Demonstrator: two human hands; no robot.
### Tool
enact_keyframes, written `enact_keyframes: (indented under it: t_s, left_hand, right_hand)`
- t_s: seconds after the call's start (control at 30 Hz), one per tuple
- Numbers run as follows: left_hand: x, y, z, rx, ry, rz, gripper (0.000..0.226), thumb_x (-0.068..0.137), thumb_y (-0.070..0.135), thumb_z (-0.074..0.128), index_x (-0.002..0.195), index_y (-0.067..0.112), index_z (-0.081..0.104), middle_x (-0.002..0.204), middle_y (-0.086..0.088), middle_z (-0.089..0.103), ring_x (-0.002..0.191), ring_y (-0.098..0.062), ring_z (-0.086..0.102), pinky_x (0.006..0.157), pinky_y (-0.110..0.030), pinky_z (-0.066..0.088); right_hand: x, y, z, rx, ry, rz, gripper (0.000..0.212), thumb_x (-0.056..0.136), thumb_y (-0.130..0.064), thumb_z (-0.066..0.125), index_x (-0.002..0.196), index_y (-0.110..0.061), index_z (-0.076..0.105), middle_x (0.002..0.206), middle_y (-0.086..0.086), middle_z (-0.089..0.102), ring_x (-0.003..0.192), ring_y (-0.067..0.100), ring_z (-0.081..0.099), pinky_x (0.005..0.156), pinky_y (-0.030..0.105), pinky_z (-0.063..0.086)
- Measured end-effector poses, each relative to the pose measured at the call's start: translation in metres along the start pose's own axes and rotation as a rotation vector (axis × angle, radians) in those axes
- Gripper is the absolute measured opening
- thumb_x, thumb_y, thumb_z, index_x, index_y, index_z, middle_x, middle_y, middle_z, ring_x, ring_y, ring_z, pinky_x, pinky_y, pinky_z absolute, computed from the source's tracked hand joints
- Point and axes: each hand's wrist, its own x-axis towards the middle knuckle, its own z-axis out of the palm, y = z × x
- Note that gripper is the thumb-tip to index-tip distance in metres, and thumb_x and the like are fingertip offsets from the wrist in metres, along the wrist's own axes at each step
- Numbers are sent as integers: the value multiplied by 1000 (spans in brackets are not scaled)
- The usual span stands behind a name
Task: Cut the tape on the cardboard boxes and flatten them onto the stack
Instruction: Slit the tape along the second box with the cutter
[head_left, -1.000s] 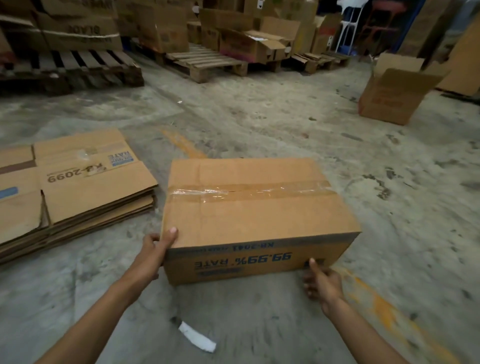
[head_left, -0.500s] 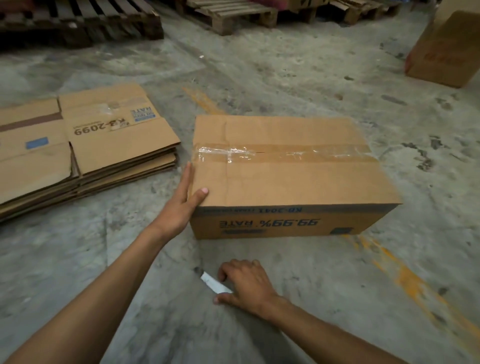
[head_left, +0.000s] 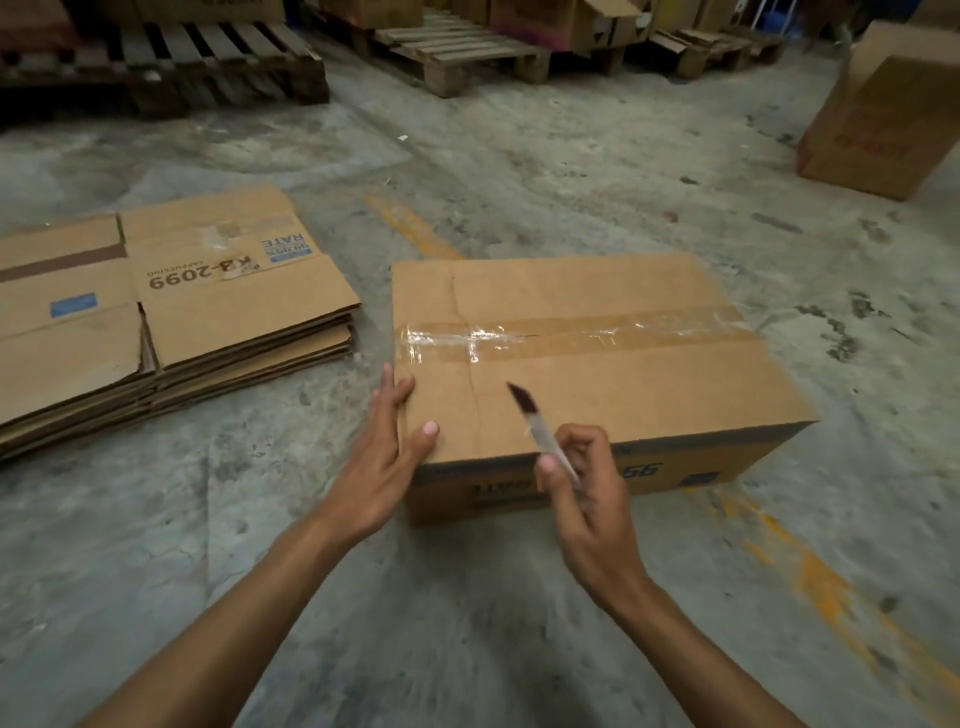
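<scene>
A closed cardboard box (head_left: 649, 384) sits on the concrete floor in front of me. Clear tape (head_left: 571, 335) runs across its top seam. My left hand (head_left: 384, 457) rests flat against the box's near left corner, thumb on the top face. My right hand (head_left: 587, 499) holds a slim cutter (head_left: 540, 426) over the near edge of the box, its blade pointing up and left above the top face, short of the tape. A stack of flattened boxes (head_left: 171, 322) lies on the floor to the left.
Wooden pallets (head_left: 457, 57) and more cartons line the back. An upright cardboard box (head_left: 878, 124) stands at the far right. Orange paint marks (head_left: 810, 566) streak the floor to the right of my right arm.
My right hand has picked the cutter up off the floor and raised it over the box's near edge. My left hand stays on the box's left corner.
</scene>
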Motion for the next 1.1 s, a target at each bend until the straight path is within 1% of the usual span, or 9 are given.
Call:
enact_keyframes:
  t_s: [0.1, 0.23, 0.3, 0.47, 0.6, 0.77, 0.9, 0.97, 1.1]
  left_hand:
    - [-21, 11, 21, -75, 12, 99, 45, 96, 60, 34, 138, 42, 39, 149, 31, 21, 138, 17, 17, 110, -21, 26]
    - [4, 25, 11, 53, 267, 233, 26, 97, 40, 44, 115, 33, 62, 115, 12, 58, 113, -2, 53, 92, -28, 44]
    - [41, 32, -5, 144, 318, 243, 26, 99, 33, 47, 122, 29, 60, 118, 9, 56, 113, -8, 52, 97, -36, 44]
    - [132, 38, -29, 292, 58, 72, 44, 99, 50, 44, 141, 37, 46, 160, -7, 17, 148, -24, 16, 118, -44, 19]
    - [147, 35, -25, 463, 12, 85, 41, 96, 56, 35, 125, 37, 58, 136, -8, 41, 134, -27, 29, 110, -41, 23]
    - [113, 35, 6, 485, 149, 74, 36, 95, 61, 37, 123, 45, 52, 123, -4, 36, 119, -26, 30, 102, -38, 27]
    - [86, 38, 33, 643, 268, 68, 53, 87, 71, 34, 128, 39, 47, 122, -7, 36, 112, -28, 35, 92, -41, 38]
    - [78, 44, 44, 649, 361, 10, 54, 85, 69, 41, 123, 32, 50, 116, -9, 38, 109, -31, 38, 86, -42, 41]
    - [64, 49, 54, 660, 432, -25, 54, 82, 71, 44, 114, 28, 50, 106, -7, 36, 102, -29, 40, 74, -41, 45]
  right_hand:
    - [15, -1, -6, -213, 102, 71, 20, 97, -48, 41, 111, -37, 50, 90, -5, 60, 89, 25, 57, 73, 35, 48]
    - [22, 2, -11, -442, 90, 181, 21, 93, -45, 40, 103, -33, 54, 92, -6, 59, 90, 20, 51, 68, 29, 39]
    - [27, -3, -14, -367, 102, 198, 11, 93, -36, 45, 96, -31, 54, 81, -5, 60, 76, 20, 56, 61, 30, 40]
    - [33, -14, -18, -285, 164, 237, 9, 90, -17, 57, 82, -21, 57, 57, -3, 51, 45, 8, 40, 40, 21, 30]
    - [41, -4, -28, -338, 216, 258, 11, 90, -24, 60, 80, -22, 56, 60, -4, 54, 49, 9, 46, 44, 22, 36]
    - [78, 28, -77, -595, 240, 208, 8, 90, -27, 54, 84, -22, 55, 62, 3, 58, 58, 23, 55, 54, 32, 35]
    - [114, 34, -109, -748, 86, 276, 11, 95, -27, 49, 99, -20, 57, 89, 8, 69, 78, 28, 61, 66, 34, 40]
    - [112, 22, -103, -717, 25, 293, 13, 97, -27, 48, 103, -20, 57, 98, 5, 68, 88, 29, 60, 76, 39, 44]
    - [60, 4, -54, -588, 53, 274, 5, 99, -30, 46, 101, -26, 50, 85, -5, 54, 86, 18, 46, 75, 36, 35]
